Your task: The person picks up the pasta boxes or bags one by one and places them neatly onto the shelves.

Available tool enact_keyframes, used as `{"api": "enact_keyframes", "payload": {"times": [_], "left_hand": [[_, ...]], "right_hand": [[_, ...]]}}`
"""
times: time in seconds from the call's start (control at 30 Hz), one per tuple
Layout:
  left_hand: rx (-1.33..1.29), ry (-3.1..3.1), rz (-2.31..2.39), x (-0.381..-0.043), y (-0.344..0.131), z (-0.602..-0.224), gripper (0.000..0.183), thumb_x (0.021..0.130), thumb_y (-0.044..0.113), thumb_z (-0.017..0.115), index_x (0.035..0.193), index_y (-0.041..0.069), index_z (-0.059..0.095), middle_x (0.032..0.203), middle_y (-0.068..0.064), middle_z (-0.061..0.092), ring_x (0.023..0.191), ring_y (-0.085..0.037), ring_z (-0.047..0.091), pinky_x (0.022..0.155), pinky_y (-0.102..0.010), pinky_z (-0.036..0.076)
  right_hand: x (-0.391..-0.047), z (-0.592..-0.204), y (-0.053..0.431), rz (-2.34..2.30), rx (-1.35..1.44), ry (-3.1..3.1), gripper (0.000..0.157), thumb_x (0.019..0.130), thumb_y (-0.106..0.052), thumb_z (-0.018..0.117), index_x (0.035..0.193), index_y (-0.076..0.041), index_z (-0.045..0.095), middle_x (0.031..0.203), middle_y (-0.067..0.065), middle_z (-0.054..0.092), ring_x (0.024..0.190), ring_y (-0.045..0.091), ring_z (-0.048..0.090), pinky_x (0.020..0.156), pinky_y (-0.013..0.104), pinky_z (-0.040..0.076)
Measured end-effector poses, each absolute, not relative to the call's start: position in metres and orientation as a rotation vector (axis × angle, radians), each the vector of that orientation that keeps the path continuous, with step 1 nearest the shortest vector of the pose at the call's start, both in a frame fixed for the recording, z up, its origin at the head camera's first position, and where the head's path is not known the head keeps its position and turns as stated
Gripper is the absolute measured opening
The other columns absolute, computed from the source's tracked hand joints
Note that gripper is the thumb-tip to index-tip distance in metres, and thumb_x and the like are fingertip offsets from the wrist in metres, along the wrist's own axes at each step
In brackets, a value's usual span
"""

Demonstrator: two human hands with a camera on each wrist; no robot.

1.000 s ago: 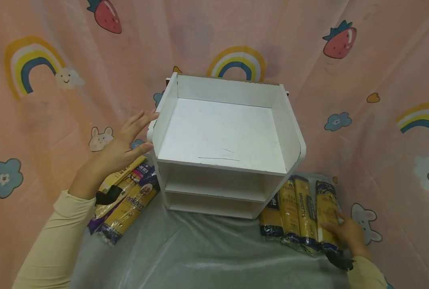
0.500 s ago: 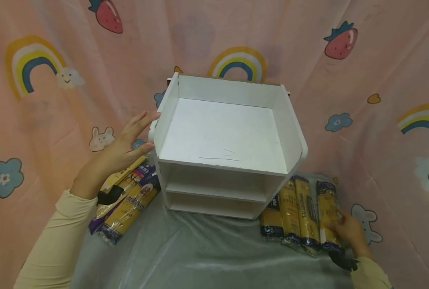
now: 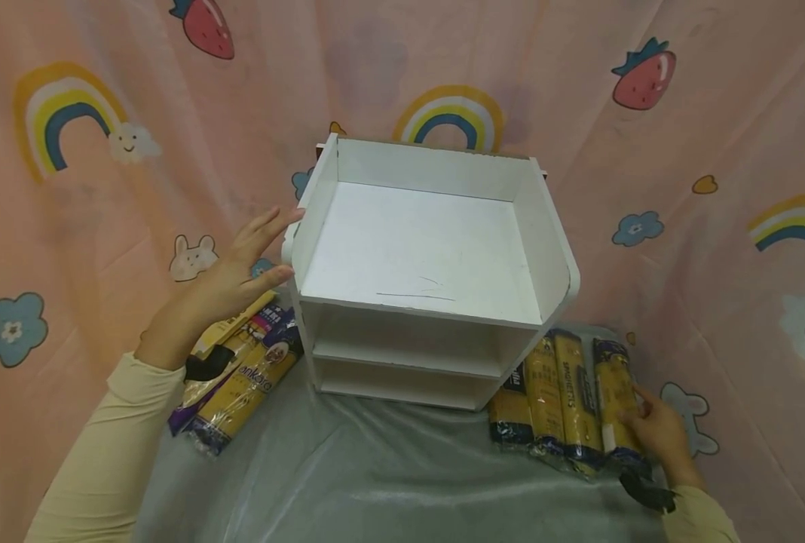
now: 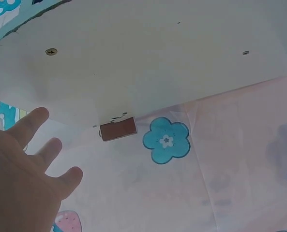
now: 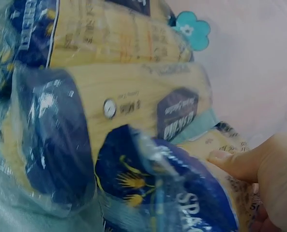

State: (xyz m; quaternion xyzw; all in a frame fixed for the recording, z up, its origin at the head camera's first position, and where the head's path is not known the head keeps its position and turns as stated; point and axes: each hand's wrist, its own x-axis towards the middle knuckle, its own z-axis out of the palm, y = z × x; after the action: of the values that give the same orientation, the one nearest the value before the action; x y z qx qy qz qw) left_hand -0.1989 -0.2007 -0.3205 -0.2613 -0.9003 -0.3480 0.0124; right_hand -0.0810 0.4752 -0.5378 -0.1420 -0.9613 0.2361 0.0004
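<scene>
At the right in the head view, my right hand (image 3: 663, 437) grips the outermost spaghetti pack (image 3: 617, 396), thumb over its yellow front. The right wrist view shows that pack's dark blue end (image 5: 167, 183) close up, with the thumb (image 5: 237, 164) pressing the wrapper. On the other side, my left hand (image 3: 240, 264) has its fingers spread, fingertips right at the left side panel of a white shelf unit (image 3: 423, 249). In the left wrist view, those fingers (image 4: 68, 181) stand apart beside the white panel (image 4: 148, 63), holding nothing.
More spaghetti packs (image 3: 545, 400) lie side by side right of the shelf. Several pasta packs (image 3: 240, 385) lie slanted at its left. A grey-green cloth (image 3: 375, 467) covers the table, and a pink patterned curtain (image 3: 511, 45) hangs behind.
My right hand and the spaghetti pack it holds have shifted very slightly to the right. My left hand has stayed at the shelf's side, and the whole view has drifted a little.
</scene>
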Motion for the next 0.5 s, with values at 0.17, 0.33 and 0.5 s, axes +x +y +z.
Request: {"api": "enact_keyframes", "payload": {"times": [0.17, 0.33, 0.5], "left_hand": [[-0.81, -2.813, -1.082, -0.199, -0.2, -0.32, 0.074, 0.096, 0.057, 0.053, 0.157, 0.043, 0.015, 0.169, -0.007, 0.001, 0.156, -0.038, 0.002, 0.107, -0.083, 0.014], [-0.813, -2.812, -1.077, -0.199, -0.2, -0.319, 0.074, 0.096, 0.057, 0.053, 0.157, 0.042, 0.015, 0.169, -0.007, 0.002, 0.155, -0.039, 0.003, 0.108, -0.083, 0.014], [-0.807, -2.822, -1.073, -0.198, -0.2, -0.319, 0.073, 0.096, 0.056, 0.053, 0.157, 0.044, 0.014, 0.169, -0.006, 0.002, 0.155, -0.039, 0.003, 0.108, -0.082, 0.014]], "right_hand": [[-0.082, -0.53, 0.468, 0.705, -0.403, -2.965, 0.061, 0.088, -0.011, 0.067, 0.14, 0.012, 0.044, 0.071, 0.01, 0.057, 0.054, 0.012, 0.043, 0.047, 0.027, 0.035], [-0.085, -0.519, 0.461, 0.666, -0.369, -2.905, 0.058, 0.091, -0.011, 0.066, 0.142, 0.007, 0.046, 0.067, 0.009, 0.056, 0.051, 0.01, 0.04, 0.045, 0.027, 0.033], [-0.089, -0.499, 0.449, 0.65, -0.282, -2.801, 0.054, 0.089, -0.009, 0.067, 0.139, 0.005, 0.051, 0.066, 0.012, 0.057, 0.051, 0.004, 0.038, 0.045, 0.026, 0.033]]}}
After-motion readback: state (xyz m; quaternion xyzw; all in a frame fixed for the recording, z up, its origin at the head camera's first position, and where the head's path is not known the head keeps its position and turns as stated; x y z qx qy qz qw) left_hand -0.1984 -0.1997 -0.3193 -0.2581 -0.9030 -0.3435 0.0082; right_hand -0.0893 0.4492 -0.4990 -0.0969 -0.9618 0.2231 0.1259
